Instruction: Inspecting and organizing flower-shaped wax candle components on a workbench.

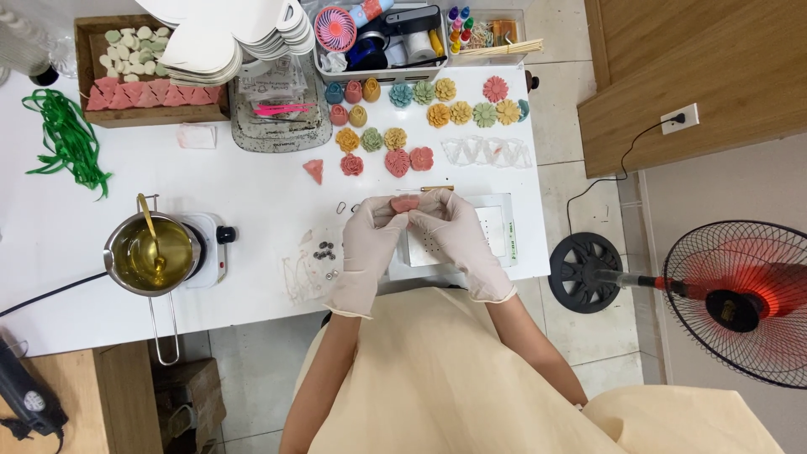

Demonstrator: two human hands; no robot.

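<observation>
Pink piece (pixel 406 203): being pinched between both gloved hands, left (pixel 367 244) and right (pixel 456 237), mid-frame, for shaping.
Pot (pixel 153 254): being kept on burner (pixel 212 249), lower left.

Single head-worn view, looking almost straight down from above the person's chest. White table (pixel 252 210) fills the upper left and centre of the frame; tiled floor and a standing fan (pixel 740 298) fall at right. Both gloved hands sit near centre, moderately close. The apron occupies the bottom edge. No second view to overlap with.
</observation>
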